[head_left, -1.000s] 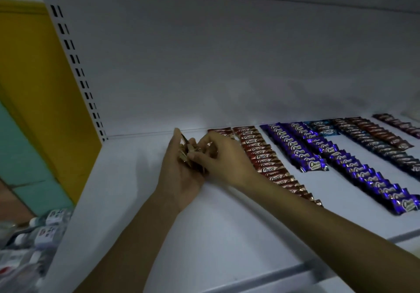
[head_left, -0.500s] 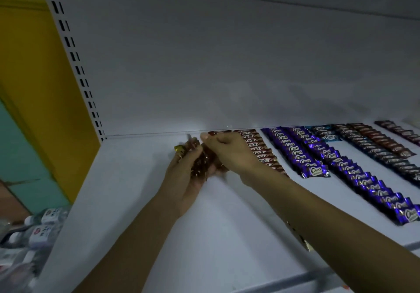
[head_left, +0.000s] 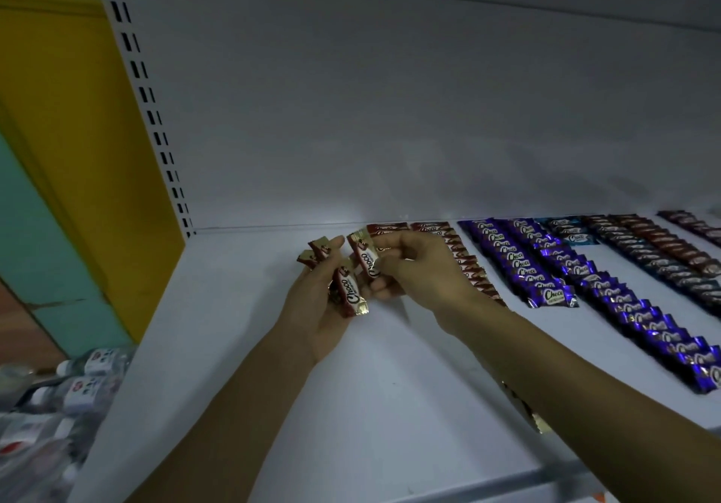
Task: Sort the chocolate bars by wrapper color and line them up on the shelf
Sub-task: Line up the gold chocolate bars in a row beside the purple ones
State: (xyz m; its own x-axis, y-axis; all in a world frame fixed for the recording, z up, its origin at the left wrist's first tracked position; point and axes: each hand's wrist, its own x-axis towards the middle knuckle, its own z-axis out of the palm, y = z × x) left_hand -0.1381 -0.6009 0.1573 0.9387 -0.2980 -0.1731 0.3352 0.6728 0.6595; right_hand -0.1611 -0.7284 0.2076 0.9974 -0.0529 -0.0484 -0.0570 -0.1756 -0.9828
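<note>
Change: right hand [head_left: 423, 274] has pinched one red Choco bar [head_left: 366, 259] out of the bunch [head_left: 351, 297] the left hand [head_left: 312, 319] grips | Where: just left of the red row [head_left: 431, 226] | Meaning: probably extends that row next

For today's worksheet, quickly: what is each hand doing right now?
Left hand: closed round a bunch of red bars.
Right hand: pinching a single red bar.

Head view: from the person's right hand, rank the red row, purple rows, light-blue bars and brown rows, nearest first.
1. Red row, just right of the right hand.
2. Purple rows, further right.
3. Light-blue bars, at the back.
4. Brown rows, far right.
</note>
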